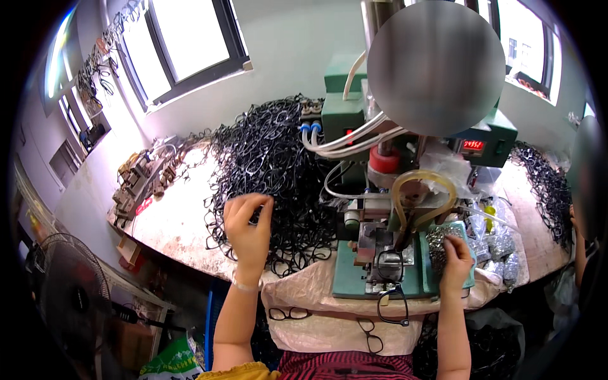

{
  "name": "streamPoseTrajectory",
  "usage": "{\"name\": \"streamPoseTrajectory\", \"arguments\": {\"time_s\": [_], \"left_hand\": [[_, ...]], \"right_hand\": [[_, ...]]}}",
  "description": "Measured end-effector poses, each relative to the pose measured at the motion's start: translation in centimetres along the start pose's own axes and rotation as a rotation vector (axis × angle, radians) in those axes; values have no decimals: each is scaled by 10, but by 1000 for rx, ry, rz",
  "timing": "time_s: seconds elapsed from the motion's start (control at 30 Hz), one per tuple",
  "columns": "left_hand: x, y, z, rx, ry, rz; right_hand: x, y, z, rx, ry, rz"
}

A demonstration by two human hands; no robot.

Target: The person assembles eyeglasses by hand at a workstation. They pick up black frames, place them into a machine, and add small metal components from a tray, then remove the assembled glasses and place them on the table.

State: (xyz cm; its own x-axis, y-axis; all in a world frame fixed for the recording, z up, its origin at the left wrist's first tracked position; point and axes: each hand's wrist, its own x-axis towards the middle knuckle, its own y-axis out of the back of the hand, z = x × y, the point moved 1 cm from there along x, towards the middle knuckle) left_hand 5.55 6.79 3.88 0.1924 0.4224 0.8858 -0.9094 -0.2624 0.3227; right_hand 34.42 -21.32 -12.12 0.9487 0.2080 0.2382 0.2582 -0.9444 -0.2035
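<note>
My left hand (247,229) is raised over the near-left side of a large pile of black eyeglass frames (278,152). Its fingers are curled with the tips together; anything pinched there is too small to make out. To the right, my right hand (457,261) reaches into a heap of small shiny metal parts (437,244) in a green tray (470,244). Its fingers are bent together at the heap, and what they pinch is hidden. Between the hands, a black eyeglass frame (394,306) hangs at the front of the green press machine's fixture (379,244).
A curved yellowish tube (423,174) arches over the fixture. Loose eyeglass frames (289,314) lie on the cloth-covered front edge (329,326). Bags of metal parts (500,247) sit right of the tray. Metal fixtures (136,183) stand far left, near a fan (69,297).
</note>
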Motion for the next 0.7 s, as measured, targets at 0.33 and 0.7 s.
{"name": "streamPoseTrajectory", "arguments": {"time_s": [0.33,0.7], "left_hand": [[-29,-113,-79,694,-625,-441],[-33,-36,-12,-415,219,-202]], "right_hand": [[-25,15,-26,-508,220,-106],[-56,13,-93,-481,268,-214]]}}
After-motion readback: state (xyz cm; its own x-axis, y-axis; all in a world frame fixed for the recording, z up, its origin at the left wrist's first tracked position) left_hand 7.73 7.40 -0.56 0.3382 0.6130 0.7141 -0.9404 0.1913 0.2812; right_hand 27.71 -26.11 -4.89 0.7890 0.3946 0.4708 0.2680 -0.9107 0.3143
